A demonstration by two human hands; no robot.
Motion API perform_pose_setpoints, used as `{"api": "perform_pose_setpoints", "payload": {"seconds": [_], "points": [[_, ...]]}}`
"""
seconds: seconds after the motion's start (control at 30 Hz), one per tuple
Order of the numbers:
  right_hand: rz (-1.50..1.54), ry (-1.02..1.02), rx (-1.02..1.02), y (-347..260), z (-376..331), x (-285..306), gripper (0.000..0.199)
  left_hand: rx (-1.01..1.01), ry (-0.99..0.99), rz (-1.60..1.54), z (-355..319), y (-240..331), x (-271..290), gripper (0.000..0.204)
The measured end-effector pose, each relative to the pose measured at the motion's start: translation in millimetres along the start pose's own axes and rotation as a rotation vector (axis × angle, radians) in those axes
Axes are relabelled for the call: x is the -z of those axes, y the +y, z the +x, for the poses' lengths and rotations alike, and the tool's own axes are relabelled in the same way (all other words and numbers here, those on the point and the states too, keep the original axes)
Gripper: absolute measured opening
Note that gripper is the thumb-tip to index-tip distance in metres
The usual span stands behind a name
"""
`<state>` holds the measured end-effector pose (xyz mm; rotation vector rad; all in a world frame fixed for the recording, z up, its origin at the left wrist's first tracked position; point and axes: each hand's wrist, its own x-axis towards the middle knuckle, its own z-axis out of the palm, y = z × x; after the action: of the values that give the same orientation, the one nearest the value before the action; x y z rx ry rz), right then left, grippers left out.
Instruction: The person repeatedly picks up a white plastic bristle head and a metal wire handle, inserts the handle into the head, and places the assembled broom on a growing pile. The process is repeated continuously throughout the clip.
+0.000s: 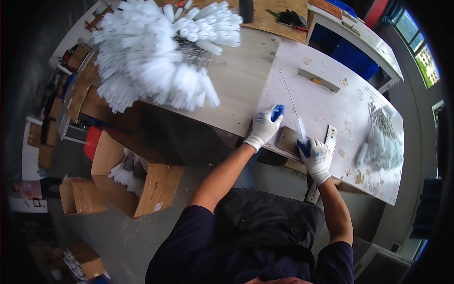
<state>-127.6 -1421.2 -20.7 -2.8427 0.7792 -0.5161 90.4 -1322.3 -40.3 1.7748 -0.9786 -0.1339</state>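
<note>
Brush, white with a thin wire stem, is in the right hand, over the near edge of the table. The right hand pinches the white end, and the stem points away to a small loop. The left hand has its fingers curled, near the same edge; I cannot tell if it holds something. A flat block sits between the two hands. Just right of the right hand is a metal strip with holes. Farther back lies a bar. A small pile of brushes lies on the right, and a big pile is on the left. An open box on the floor has more brushes inside.
</note>
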Motion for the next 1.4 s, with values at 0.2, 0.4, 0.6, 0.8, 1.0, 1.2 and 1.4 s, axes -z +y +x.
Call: {"api": "perform_pose_setpoints", "payload": {"seconds": [0.2,0.4,0.6,0.8,1.0,1.2,1.4], "points": [[0.073,0.117,0.17,-9.5,13.8,-3.9,0.031,0.08,-0.004,-0.171,1.8,-9.9,18.4,0.029],[0.265,0.117,-0.128,30.7,-4.1,-38.5,0.041,-0.01,0.03,-0.002,5.8,-0.1,9.0,0.017],[0.424,0.359,-0.196,15.3,7.9,-37.4,0.045,0.001,0.088,0.062,-0.3,-12.9,-0.3,0.016],[0.359,0.265,-0.259,29.5,12.0,-27.2,0.049,-0.009,0.103,0.12,5.3,-1.3,-8.9,0.015],[0.569,0.138,-0.323,31.2,9.3,-23.5,0.057,0.003,0.095,0.125,5.8,1.0,-6.7,0.013],[0.655,0.232,-0.24,37.6,6.8,-32.5,0.041,-0.011,0.11,0.15,8.0,-3.2,-14.1,0.015],[0.633,0.231,-0.161,35.8,7.2,-24.8,0.033,-0.006,0.126,0.167,7.6,0.0,-16.9,0.014]]}}
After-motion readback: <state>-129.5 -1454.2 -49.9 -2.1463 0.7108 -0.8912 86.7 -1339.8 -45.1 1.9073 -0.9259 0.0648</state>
